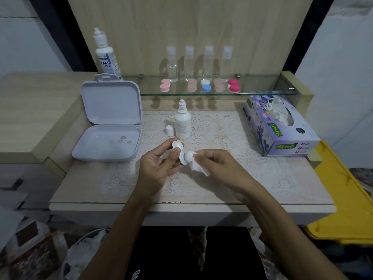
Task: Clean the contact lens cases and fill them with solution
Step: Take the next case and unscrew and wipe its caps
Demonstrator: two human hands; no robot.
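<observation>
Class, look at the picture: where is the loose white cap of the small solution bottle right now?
In the head view the white cap stands on the lace mat, just left of the small solution bottle and right of the open white box.

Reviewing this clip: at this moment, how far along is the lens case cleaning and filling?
Looks early to mid. Done: small solution bottle uncapped, its cap beside it. In hand: left hand holds a white lens case while right hand wipes it with tissue. Left: filling this case; whether the five closed cases on the glass shelf are finished cannot be told.
</observation>
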